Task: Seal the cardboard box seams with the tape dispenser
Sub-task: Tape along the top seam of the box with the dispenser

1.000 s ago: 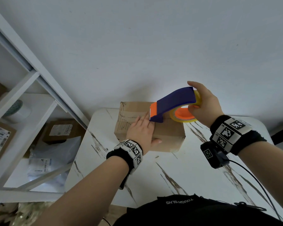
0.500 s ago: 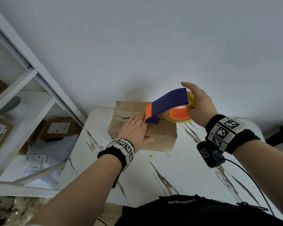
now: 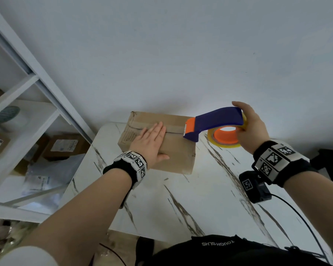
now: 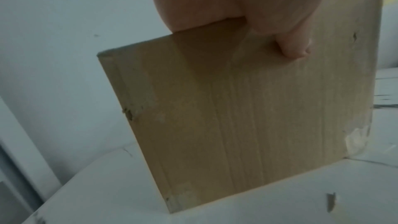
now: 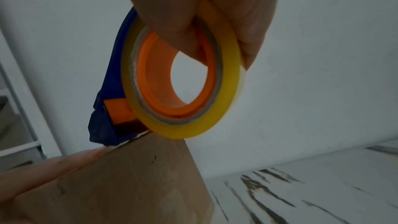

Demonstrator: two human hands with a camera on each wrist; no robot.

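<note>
A brown cardboard box (image 3: 178,150) stands at the far left of the marble table (image 3: 210,198), against the wall. My left hand (image 3: 152,143) lies flat on its top, fingers straight over the taped centre seam, thumb down the near face (image 4: 293,47). My right hand (image 3: 252,127) grips the blue and orange tape dispenser (image 3: 213,124) with its yellowish tape roll (image 5: 185,77). The dispenser's orange nose sits at the box's right top edge, and a strip of tape (image 3: 174,129) runs from it along the seam toward my left fingers.
White shelving (image 3: 23,116) at the left holds parcels and plastic mailers (image 3: 62,146). The white wall rises right behind the box. A cable (image 3: 296,212) trails from my right wrist camera across the table's right part.
The dispenser has travelled right along the box top, from beside my left fingers to the right edge, leaving tape on the seam. My left hand stays pressed on the box.
</note>
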